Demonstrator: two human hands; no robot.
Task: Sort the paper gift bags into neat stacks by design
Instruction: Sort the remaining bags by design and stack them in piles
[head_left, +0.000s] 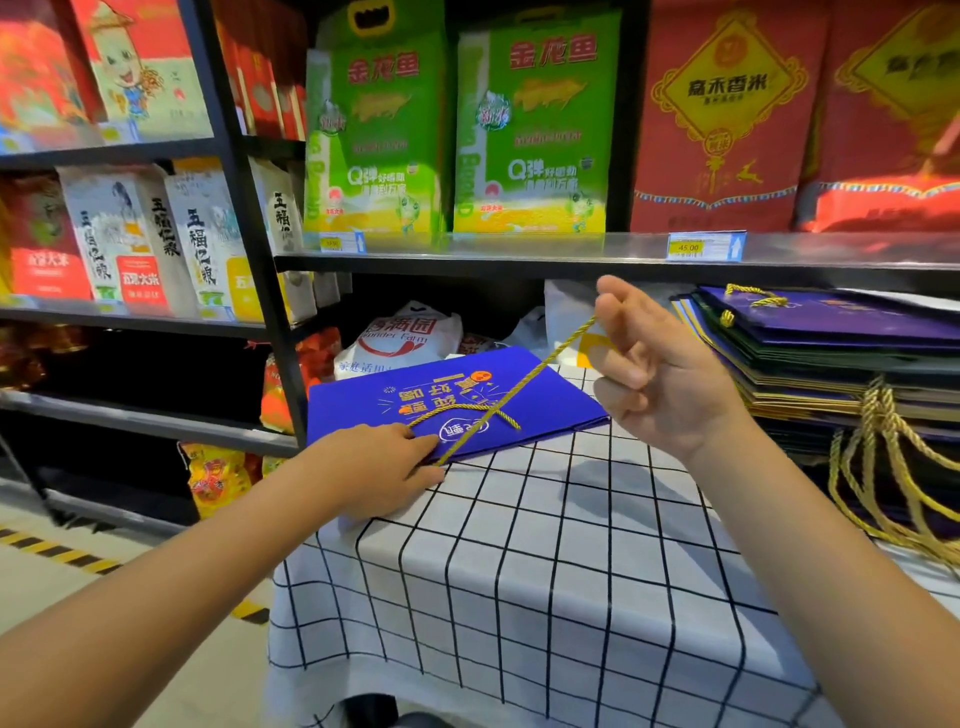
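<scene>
Behind, dark metal shelves (519, 254) carry big green rice bags (530, 135) and red rice bags (722, 124), with a yellow price tag (688, 247) on the shelf edge. Below them stands a table with a white checked cloth (545, 597). On its right side lies a tall stack of flat gift bags (831, 364), purple and dark ones, and their gold rope handles hang down over the edge. One blue gift bag (457, 400) with orange and white print lies flat at the far left part of the cloth, apart from the stack. The left hand (384, 462) rests on the near edge of this bag, fingers curled on the end of its gold cord handle (519, 389). The right hand (654, 364) is raised above the table and pinches the other part of the cord between thumb and fingers, so the cord runs tight from the bag up to it.
</scene>
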